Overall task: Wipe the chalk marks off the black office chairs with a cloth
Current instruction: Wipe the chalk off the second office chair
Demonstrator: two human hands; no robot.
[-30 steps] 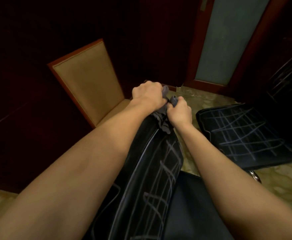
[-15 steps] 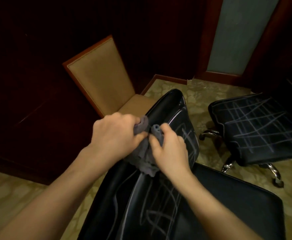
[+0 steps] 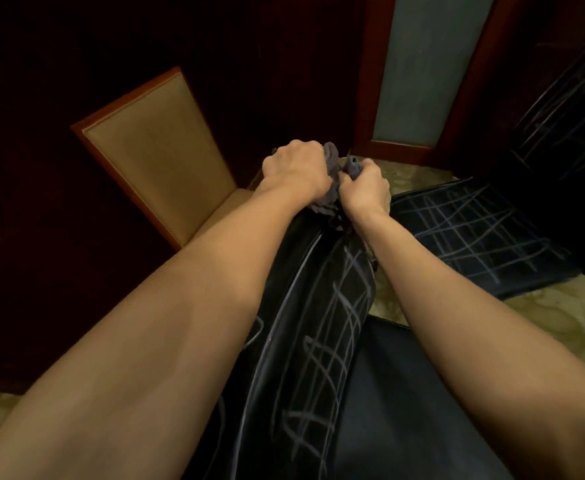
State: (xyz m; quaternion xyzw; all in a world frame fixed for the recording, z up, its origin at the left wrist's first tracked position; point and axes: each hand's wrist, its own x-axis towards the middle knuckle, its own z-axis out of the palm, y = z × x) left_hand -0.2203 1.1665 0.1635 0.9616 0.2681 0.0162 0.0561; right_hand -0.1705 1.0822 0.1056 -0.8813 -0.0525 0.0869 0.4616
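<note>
Left hand and right hand, fingers curled tight on a bunched grey cloth, at the top edge of the near black office chair's backrest. Cloth between the two fists, hanging onto the backrest. White chalk marks crossing the backrest below. Second black chair seat, likewise chalked, to the right. Tan upholstered chair at left, on pale marbled floor.
</note>
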